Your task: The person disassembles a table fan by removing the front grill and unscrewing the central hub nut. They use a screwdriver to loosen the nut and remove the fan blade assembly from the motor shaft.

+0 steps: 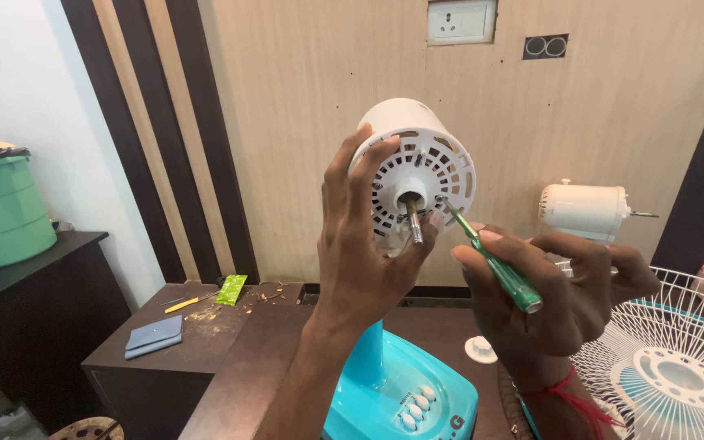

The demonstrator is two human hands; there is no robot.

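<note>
While the left hand (360,244) grips the white fan motor (417,175) from the side, fingers wrapped round its housing and holding it up at chest height, the right hand (560,297) pinches a green screwdriver (495,261), its tip set at a screw on the slotted front face beside the metal shaft (413,220); the step in hand looks like working that screw, which calls for a steady motor and a seated tip; below stands the turquoise fan base (401,391); right, a white wire guard (670,358); farther back, a second motor (584,210).
</note>
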